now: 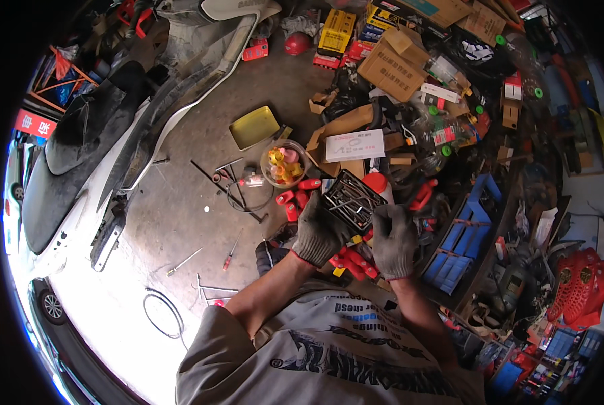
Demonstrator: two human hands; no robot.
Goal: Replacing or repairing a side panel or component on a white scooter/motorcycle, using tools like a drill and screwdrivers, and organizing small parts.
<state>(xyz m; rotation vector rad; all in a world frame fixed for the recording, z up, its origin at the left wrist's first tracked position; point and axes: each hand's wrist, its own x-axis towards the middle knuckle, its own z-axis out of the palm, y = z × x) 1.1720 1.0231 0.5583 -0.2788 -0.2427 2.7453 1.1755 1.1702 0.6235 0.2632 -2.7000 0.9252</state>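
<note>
My left hand, in a grey knit glove, grips the lower left side of a dark rectangular tray. Long thin metal pieces, like bolts or bits, lie jumbled in it. At the tray's right side is my right hand, also gloved, its fingers curled together. Whatever those fingers may hold is hidden. Red-handled tools lie just left of the tray, and more red handles show below it between my hands. A round red object sits behind the tray's upper right edge.
A clear bowl of yellow and pink pieces and a yellow tray stand on the floor. T-handle wrenches, screwdrivers and a cable loop lie leftward. A white scooter is far left, a blue organizer right, cardboard boxes behind.
</note>
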